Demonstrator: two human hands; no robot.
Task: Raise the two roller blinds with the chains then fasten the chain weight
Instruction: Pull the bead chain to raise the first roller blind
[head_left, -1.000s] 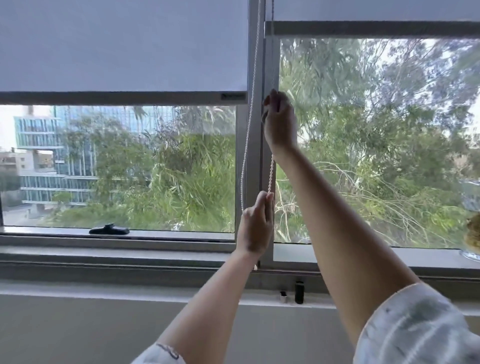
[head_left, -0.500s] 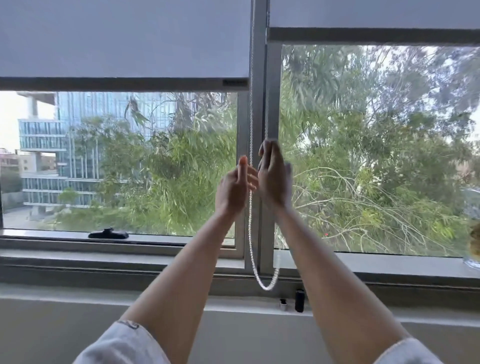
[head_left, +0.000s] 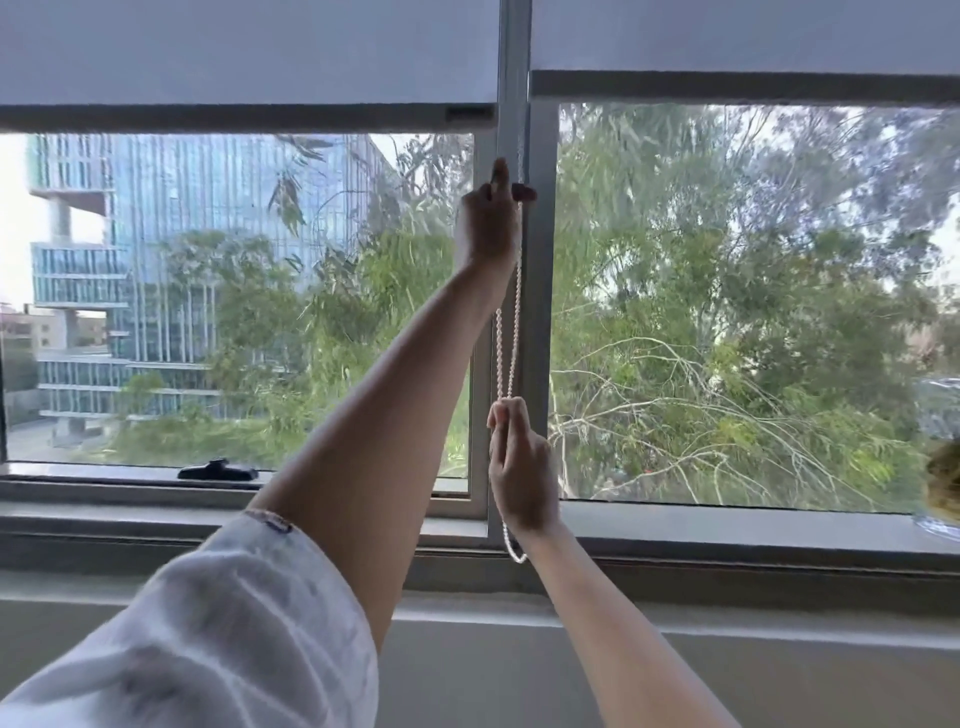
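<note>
A white bead chain (head_left: 506, 338) hangs down the window post between two grey roller blinds. My left hand (head_left: 491, 218) is raised high and shut on the chain just below the left blind's bottom bar (head_left: 249, 117). Lower down, near the sill, my right hand (head_left: 519, 467) is closed on the same chain. The bottom of the chain loop (head_left: 517, 556) dangles below my right wrist. The left blind (head_left: 249, 52) hangs slightly lower than the right blind (head_left: 743, 36). I see no chain weight.
A black window handle (head_left: 218, 470) lies on the left frame's lower rail. A glass dish with something yellow (head_left: 943, 493) stands on the sill at the far right edge. The grey sill ledge (head_left: 727, 530) runs across below the panes.
My hands swapped places on the chain: the right went from high to low, the left from low to high. The left blind has risen, nearly level with the right one.
</note>
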